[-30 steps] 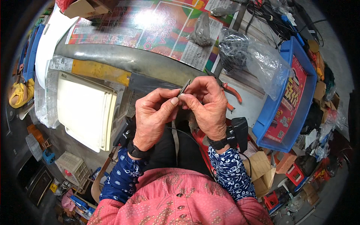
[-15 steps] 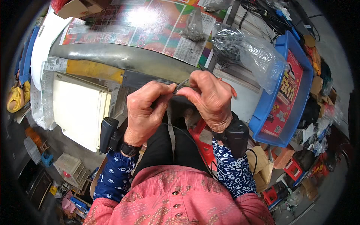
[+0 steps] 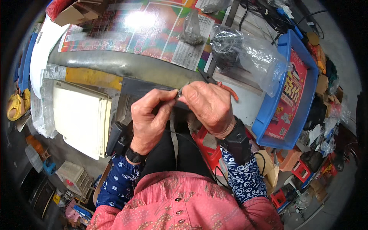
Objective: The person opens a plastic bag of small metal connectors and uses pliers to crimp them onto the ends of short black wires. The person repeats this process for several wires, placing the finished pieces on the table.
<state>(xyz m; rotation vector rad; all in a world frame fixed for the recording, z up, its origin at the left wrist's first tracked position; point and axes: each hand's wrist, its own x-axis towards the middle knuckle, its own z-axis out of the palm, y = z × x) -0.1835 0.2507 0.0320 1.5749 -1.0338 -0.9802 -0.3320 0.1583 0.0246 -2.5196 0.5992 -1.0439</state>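
Note:
My left hand (image 3: 150, 119) and my right hand (image 3: 211, 109) meet over the near edge of the workbench, fingertips almost touching. Between them is a small, thin greyish metal piece (image 3: 184, 87), its tip poking up past my right fingers. Thumb and forefinger of the left hand pinch its lower end. My right fingers are closed around the other side, and most of the piece is hidden by them. Just beyond my right hand lies a pair of pliers (image 3: 229, 91) with orange-red handles, touched by neither hand's fingertips.
A blue tray (image 3: 264, 119) with a red printed sheet stands at right. Clear plastic bags (image 3: 251, 57) of dark parts and a smaller bag (image 3: 192, 30) lie on the bench. Cream panels (image 3: 78, 119) are stacked at left. A red stool (image 3: 206, 142) is below; cables (image 3: 264, 17) tangle at far right.
My right hand has turned and lowered slightly, its fingers folding over the metal piece. The pliers beyond it now show more. The whole view has shifted a little.

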